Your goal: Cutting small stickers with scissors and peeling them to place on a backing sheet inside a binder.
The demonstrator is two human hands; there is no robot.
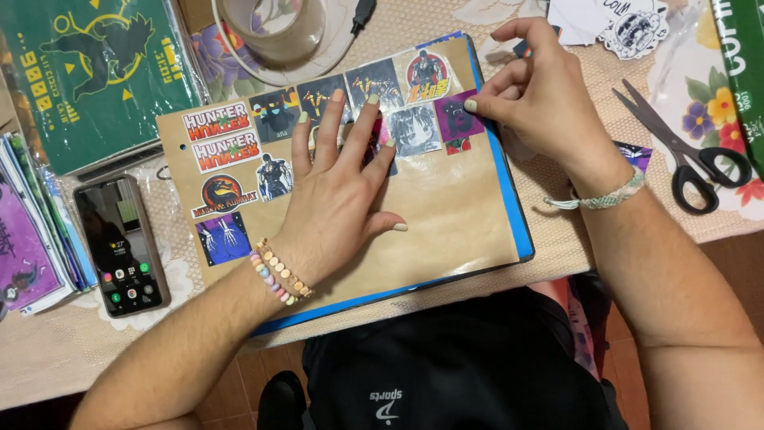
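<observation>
Right hand [541, 99]: fingers [471, 105] curled, thumb tip pressing on a purple sticker [458, 118] at the right end of the sticker rows on the brown folder [446, 215], close to its blue edge; whether they pinched it could not be told. Left hand [338, 187]: fingers [370, 119] released and spread flat, palm down, on the folder, tips lying over the middle stickers. The folder sat on the bench [48, 350] between a black phone [121, 247] at left and black-handled scissors [684, 151] at right, a tape roll [274, 32] beyond it.
</observation>
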